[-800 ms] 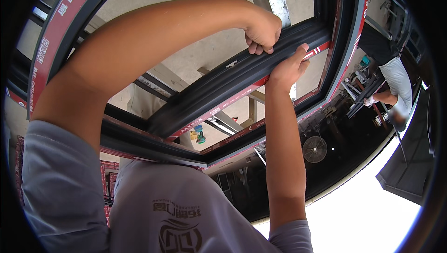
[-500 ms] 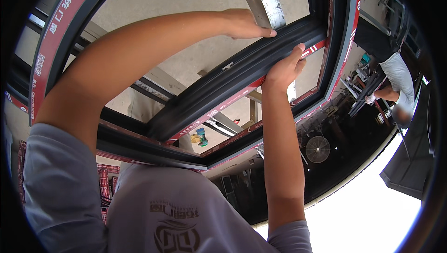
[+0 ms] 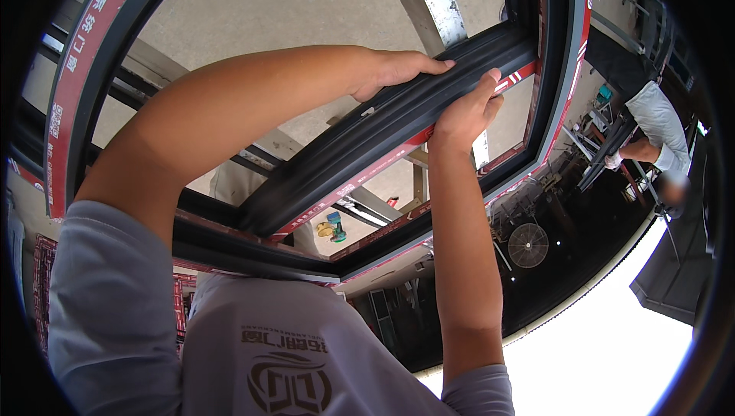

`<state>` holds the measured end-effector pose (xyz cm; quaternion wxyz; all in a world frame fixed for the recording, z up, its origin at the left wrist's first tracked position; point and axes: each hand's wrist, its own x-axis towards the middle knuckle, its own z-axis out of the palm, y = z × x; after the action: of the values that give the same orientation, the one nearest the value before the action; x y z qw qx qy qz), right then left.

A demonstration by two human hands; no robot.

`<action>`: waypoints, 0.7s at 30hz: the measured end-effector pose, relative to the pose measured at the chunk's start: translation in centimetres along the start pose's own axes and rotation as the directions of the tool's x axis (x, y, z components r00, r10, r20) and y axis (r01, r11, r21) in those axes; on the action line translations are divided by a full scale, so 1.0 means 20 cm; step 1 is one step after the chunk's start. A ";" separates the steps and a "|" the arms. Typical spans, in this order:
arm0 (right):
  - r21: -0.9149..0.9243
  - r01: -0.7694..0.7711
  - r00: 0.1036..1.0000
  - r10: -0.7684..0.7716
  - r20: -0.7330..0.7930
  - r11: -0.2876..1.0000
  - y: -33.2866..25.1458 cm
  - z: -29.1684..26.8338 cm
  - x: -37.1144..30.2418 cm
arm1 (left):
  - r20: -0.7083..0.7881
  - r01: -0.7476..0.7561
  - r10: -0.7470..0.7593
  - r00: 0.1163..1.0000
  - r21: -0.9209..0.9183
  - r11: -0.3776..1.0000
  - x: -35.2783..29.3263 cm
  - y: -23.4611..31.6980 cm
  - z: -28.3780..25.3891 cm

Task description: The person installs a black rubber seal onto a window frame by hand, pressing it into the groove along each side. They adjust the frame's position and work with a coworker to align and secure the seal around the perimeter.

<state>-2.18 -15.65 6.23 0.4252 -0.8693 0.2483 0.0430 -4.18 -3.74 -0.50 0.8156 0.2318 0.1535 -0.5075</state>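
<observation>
Got a black crossbar point(image 3: 360, 140) slanting across the middle of the picture, from left of centre up to the upper right, set inside a big black frame point(image 3: 563, 71). Holding the bar's lower edge with the right hand point(image 3: 463, 121), just right of centre, thumb pointing up and fingers curled in. Touching the upper edge with the left hand point(image 3: 394, 70), just above centre, thumb stretched out to the right. Can't tell how firm or loose on that one — can't see the fingers past the bar.

Can spot a red and white strip point(image 3: 344, 185) along the bar's lower edge, plus more red film point(image 3: 65, 121) down the frame at the upper left. Looking through the frame, got a scuffed metal beam point(image 3: 435, 2) at top centre and a green tool point(image 3: 337, 228) next to something yellow point(image 3: 325, 230) below centre.

Wearing a grey shirt point(image 3: 222, 339), bottom left to centre. Also got a round fan point(image 3: 528, 245) at lower right, and a co-worker point(image 3: 660, 121) over at the right edge — well apart from the frame.
</observation>
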 end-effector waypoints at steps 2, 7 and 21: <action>-0.015 -0.005 1.000 0.005 -0.002 1.000 0.00 0.00 0.00 | 0.028 0.015 -0.014 1.000 -0.026 1.000 0.02 0.00 -0.01; 0.003 -0.007 1.000 0.007 -0.017 1.000 0.00 0.01 -0.01 | 0.098 0.053 -0.046 0.994 -0.075 0.996 0.07 -0.01 -0.06; -0.035 0.002 0.999 -0.003 -0.035 0.999 -0.02 0.01 -0.01 | 0.165 0.049 -0.029 0.986 -0.117 0.992 0.06 0.00 -0.08</action>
<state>-2.18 -15.28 6.40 0.4054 -0.8776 0.2537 0.0313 -3.76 -3.80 -2.37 0.8279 0.1368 0.1214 -0.5302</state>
